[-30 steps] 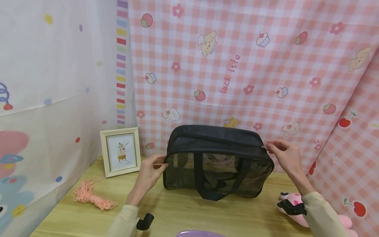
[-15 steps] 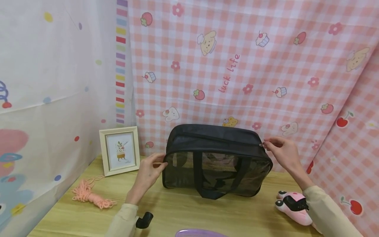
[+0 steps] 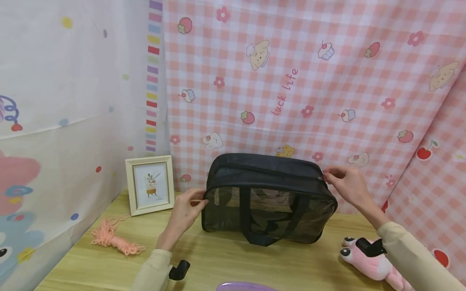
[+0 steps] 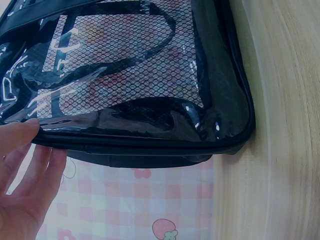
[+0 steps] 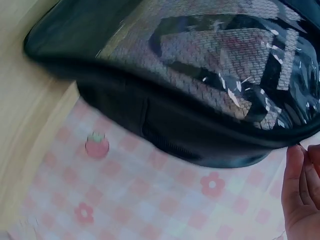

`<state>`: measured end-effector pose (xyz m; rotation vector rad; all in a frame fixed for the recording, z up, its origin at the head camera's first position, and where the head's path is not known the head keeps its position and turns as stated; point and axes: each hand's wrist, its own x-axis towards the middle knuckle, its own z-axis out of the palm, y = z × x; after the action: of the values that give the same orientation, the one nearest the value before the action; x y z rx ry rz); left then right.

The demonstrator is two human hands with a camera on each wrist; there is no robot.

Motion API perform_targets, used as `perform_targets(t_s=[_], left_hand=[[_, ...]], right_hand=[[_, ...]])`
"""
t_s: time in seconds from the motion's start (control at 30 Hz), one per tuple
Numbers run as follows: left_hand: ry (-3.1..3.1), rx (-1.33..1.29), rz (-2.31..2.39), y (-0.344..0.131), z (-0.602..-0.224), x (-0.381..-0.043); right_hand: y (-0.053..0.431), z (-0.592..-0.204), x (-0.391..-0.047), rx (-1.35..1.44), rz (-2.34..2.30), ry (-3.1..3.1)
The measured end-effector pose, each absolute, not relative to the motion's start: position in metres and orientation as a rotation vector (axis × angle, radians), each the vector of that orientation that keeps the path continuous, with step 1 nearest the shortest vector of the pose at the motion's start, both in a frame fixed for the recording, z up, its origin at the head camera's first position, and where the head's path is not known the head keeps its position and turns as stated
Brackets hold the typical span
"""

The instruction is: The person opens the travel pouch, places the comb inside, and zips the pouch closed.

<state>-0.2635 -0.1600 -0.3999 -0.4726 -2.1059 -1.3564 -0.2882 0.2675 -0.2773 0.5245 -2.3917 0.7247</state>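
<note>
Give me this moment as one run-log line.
left hand: pinches left edge of bag | right hand: pinches zipper pull near bag's right end | bag: upright on table

L hand pinching, R hand ditto (bit higher); both arms fwd.

The bag is black, and its clear front looks smoky and dark. The picture frame is cream, and the yarn is of one plain peach colour. The plush toy is pink and white, with black-and-white eyes. The table has a yellowish wood grain. The back cloth carries pink-and-white checks with strawberries, flowers and cupcakes; the sleeve is plain beige.
</note>
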Motion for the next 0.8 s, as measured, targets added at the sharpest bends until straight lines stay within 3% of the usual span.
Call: perform_targets(t_s=[0.8], left_hand=[[-2.098, -0.489, -1.328, -0.159, -0.399, -0.264]], right_hand=[[0.251, -0.257, -0.286, 0.635, 0.614, -2.479]])
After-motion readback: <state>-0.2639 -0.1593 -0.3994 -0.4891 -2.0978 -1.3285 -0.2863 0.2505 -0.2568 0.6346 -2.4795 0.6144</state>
